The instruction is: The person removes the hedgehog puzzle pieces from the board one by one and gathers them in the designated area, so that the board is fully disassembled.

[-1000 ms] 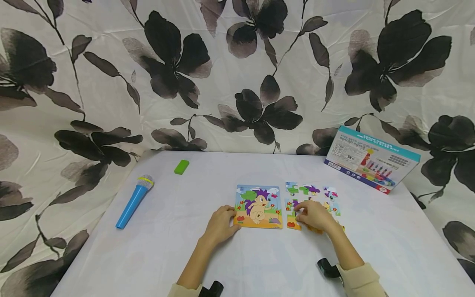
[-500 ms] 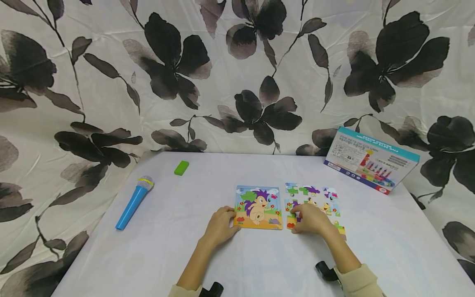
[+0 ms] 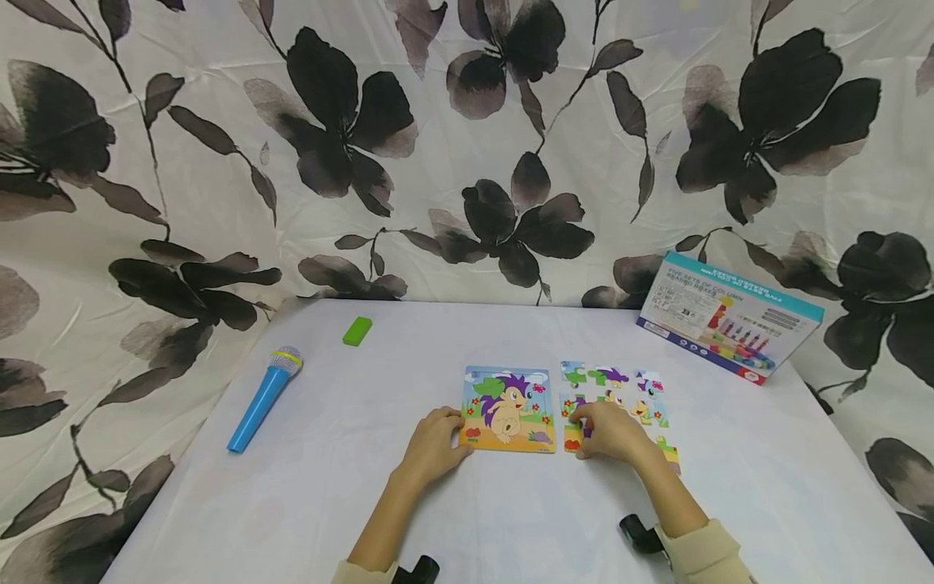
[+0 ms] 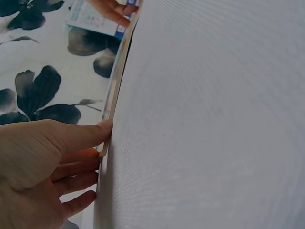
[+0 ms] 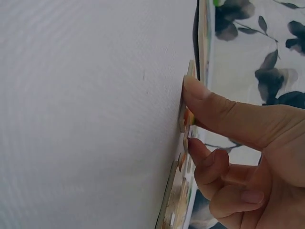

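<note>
A square hedgehog picture puzzle [image 3: 507, 410] lies flat on the white table, in one piece. My left hand [image 3: 434, 444] holds its left edge, with the thumb [image 4: 93, 135] at the near corner and the fingers along the side. To the right lies a spread of separate puzzle pieces [image 3: 649, 385] with the same colours. Over the left part of that spread, my right hand [image 3: 614, 430] pinches a piece at its near edge. In the right wrist view, the thumb [image 5: 209, 102] presses on the piece's edge while the other fingers curl. The hand hides some pieces.
A blue toy microphone [image 3: 266, 397] lies at the left, and a green block [image 3: 357, 331] toward the back. At the back right stands a printed bead toy box [image 3: 730, 316]. Floral cloth [image 3: 438, 162] hangs behind the table.
My right hand has shifted slightly left and toward me over the pieces, then almost stopped. Pieces it covered now show at the lower right. The left hand stays at the hedgehog puzzle.
</note>
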A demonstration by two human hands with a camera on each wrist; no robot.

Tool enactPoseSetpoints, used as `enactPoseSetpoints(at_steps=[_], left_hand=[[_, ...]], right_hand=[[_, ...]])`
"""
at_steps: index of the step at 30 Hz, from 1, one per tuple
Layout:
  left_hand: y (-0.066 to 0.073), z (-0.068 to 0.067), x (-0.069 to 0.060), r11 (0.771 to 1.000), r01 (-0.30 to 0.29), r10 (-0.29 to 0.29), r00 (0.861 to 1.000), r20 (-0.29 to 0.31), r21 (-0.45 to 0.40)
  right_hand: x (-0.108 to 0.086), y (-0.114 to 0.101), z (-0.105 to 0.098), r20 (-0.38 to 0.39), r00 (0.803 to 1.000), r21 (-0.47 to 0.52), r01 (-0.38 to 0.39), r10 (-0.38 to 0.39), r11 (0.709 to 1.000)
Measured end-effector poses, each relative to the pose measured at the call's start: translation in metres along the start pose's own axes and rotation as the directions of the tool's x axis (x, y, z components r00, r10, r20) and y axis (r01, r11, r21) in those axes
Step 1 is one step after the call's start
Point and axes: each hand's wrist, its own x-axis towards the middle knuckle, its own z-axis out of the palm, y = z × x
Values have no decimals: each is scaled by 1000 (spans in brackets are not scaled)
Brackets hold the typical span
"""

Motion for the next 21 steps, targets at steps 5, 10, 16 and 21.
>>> enactPoseSetpoints(at_steps=[5,10,16,21], left_hand=[[0,-1,0,1000,13,-13,1000,0,-8],[1,-1,0,1000,11,-11,1000,-1,-12],[0,0,-1,1000,11,-11,1000,6,-12],[1,-1,1,1000,13,-13,1000,5,-9]], right_hand=[[0,-1,0,-4,1000,5,-12,12,1000],[-1,-1,1,-16,1000,9,-18,18,1000],[-2,0,3,-26,1000,-8,-11,11,1000],[0,1,3,-26,1000,-20,-9,8,1000]])
